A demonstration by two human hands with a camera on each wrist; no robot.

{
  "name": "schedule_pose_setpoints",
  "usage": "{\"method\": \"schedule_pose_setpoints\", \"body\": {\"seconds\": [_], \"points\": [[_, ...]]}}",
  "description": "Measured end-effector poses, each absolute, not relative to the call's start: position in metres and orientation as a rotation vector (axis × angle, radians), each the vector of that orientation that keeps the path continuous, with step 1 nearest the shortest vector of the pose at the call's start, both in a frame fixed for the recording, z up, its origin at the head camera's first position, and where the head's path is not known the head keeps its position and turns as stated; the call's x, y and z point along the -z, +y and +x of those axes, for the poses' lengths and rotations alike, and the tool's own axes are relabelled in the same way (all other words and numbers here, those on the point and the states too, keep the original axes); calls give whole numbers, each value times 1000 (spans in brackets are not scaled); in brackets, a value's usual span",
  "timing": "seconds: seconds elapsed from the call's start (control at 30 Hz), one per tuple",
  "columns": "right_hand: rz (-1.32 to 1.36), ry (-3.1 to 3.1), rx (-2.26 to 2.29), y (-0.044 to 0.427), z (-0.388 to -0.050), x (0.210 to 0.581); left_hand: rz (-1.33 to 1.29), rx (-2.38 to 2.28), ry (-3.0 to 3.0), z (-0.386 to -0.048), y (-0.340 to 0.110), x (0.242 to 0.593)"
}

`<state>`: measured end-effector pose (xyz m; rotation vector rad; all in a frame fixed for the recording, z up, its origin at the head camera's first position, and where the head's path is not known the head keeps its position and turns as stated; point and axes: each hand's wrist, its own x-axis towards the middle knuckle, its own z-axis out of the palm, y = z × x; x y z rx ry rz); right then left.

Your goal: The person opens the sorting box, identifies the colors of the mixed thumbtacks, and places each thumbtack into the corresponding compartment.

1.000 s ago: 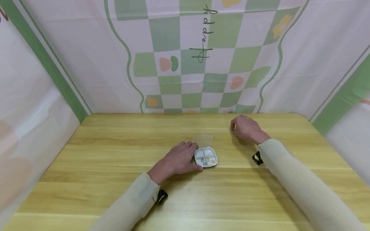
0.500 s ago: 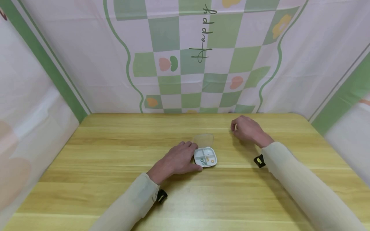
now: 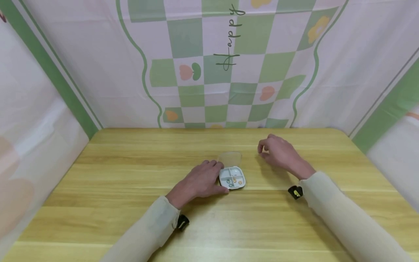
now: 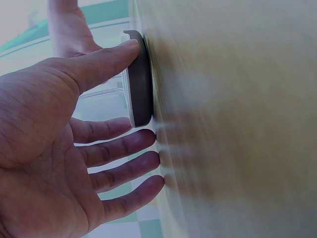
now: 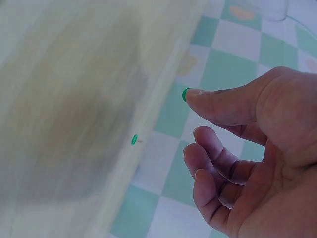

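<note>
My left hand (image 3: 203, 180) grips the left side of a small white pill box (image 3: 232, 177), thumb at its near edge and index finger at the far side. Its clear lid (image 3: 230, 158) lies folded back. Small green rings (image 3: 229, 183) and orange rings (image 3: 240, 182) lie in the two near compartments. To the right, my right hand (image 3: 278, 153) is raised over the table, thumb and index finger together. At the thumb tip in the right wrist view shows a small green ring (image 5: 185, 94), pinched; the thumb mostly hides the index finger.
Another small green ring (image 5: 134, 139) with a short thin stub is on the table in the right wrist view. The wooden table (image 3: 131, 218) reaches back to a checkered green and white cloth (image 3: 219, 72). Cloth also hangs at both sides.
My right hand has drawn back slightly toward me and to the left, its forearm shifting too. My left hand and the pill box have stayed in place.
</note>
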<state>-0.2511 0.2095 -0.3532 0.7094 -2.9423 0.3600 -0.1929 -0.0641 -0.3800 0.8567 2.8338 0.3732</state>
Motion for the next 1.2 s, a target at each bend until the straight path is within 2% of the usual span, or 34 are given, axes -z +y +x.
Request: {"method": "schedule_pose_setpoints", "body": {"seconds": [1.2], "points": [[797, -2827, -609, 178, -211, 337, 842, -378, 2836, -193, -63, 379]]}}
